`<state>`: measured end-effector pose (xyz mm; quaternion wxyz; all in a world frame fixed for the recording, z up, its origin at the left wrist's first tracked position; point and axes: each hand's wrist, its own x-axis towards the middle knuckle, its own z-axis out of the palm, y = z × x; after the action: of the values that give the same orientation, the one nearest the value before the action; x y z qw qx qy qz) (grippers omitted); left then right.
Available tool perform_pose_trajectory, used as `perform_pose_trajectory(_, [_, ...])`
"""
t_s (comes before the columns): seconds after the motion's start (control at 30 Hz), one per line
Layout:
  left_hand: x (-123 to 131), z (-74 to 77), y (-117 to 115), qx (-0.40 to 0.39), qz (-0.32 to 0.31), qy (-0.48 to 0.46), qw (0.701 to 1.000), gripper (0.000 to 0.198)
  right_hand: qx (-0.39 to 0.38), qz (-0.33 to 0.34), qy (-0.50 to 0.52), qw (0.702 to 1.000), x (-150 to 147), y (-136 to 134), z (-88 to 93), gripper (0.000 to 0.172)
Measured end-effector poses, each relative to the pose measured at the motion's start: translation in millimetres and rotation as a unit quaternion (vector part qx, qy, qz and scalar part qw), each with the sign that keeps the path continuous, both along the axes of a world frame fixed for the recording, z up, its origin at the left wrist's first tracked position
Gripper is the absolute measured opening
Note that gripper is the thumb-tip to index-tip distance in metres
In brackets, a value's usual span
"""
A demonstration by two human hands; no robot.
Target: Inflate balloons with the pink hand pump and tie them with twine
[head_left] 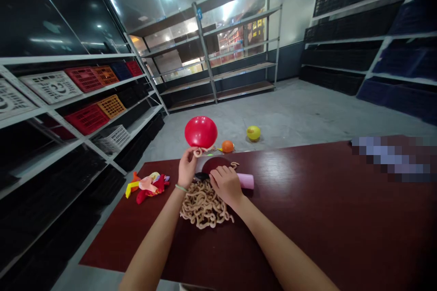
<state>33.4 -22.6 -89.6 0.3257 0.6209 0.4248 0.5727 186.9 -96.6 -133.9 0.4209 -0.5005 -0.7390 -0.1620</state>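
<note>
My left hand [187, 168] is closed, thumb and fingers pinching a beige curled strand [198, 152] just below a round red inflated balloon [200, 131]. Whether the strand is tied to the balloon cannot be made out. My right hand [225, 185] curls over a pink cylinder [246, 181], which sticks out to its right. A black part [201, 176] shows to the left of those fingers; its link to the cylinder is hidden. Beneath both hands lies a heap of knobbly beige strands [205, 207]. Limp, uninflated balloons [150, 185] in several colours lie left of my left hand.
The dark red table [307, 200] ends just beyond the hands. On the floor past it are an orange balloon [227, 146] and a yellow balloon [253, 133]. Shelving with plastic crates [85, 78] stands left; metal racks [211, 68] stand behind. A blurred patch covers the table's far right.
</note>
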Motion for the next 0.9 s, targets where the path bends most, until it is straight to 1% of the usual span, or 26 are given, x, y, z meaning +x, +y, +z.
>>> perform_pose_trajectory(0.07, [9, 4.7, 13, -0.029, -0.056, -0.021, 0.998, 0.057, -0.003, 0.000, -0.001, 1.000, 0, 0, -1.9, 0.015])
perform_pose_trajectory(0.1, [13, 6.0, 18, -0.043, -0.069, -0.028, 0.996, 0.066, -0.004, -0.001, 0.000, 1.000, 0, 1, -2.8, 0.015])
perform_pose_trajectory(0.13, [15, 6.6, 21, -0.053, -0.069, -0.033, 0.996, 0.071, -0.004, -0.002, 0.002, 1.000, 0, 1, -3.7, 0.015])
perform_pose_trajectory(0.2, [16, 6.2, 21, -0.057, -0.049, -0.039, 0.996, 0.068, -0.007, -0.005, 0.006, 1.000, 1, 2, -4.9, 0.015])
perform_pose_trajectory(0.27, [11, 4.4, 14, -0.048, -0.024, -0.039, 0.998, 0.055, -0.010, -0.007, 0.007, 1.000, 1, 3, -5.5, 0.016])
perform_pose_trajectory(0.33, [0, 1.3, 4, -0.042, 0.003, -0.035, 0.999, 0.043, -0.014, -0.004, 0.003, 1.000, 1, 2, -5.3, 0.017])
perform_pose_trajectory(0.43, [-24, -7.2, -15, -0.048, 0.047, -0.028, 0.997, 0.035, -0.022, 0.016, -0.007, 1.000, 0, -1, -4.5, 0.019])
perform_pose_trajectory(0.53, [-55, -22.3, -37, -0.047, 0.089, -0.007, 0.995, 0.032, -0.030, 0.055, -0.022, 0.998, -3, -6, -3.9, 0.020])
perform_pose_trajectory(0.67, [-99, -43.7, -67, -0.049, 0.162, 0.079, 0.982, 0.027, -0.046, 0.111, -0.040, 0.992, -15, -14, -3.6, 0.021])
perform_pose_trajectory(0.77, [-129, -50.7, -82, -0.012, 0.235, 0.173, 0.957, 0.023, -0.061, 0.162, -0.061, 0.983, -28, -22, -4.2, 0.022])
perform_pose_trajectory(0.83, [-146, -52.1, -87, 0.024, 0.278, 0.252, 0.927, 0.024, -0.068, 0.192, -0.073, 0.976, -37, -27, -5.8, 0.022])
perform_pose_trajectory(0.9, [-160, -54.9, -88, 0.042, 0.315, 0.327, 0.890, 0.030, -0.072, 0.224, -0.088, 0.968, -44, -31, -8.6, 0.022])
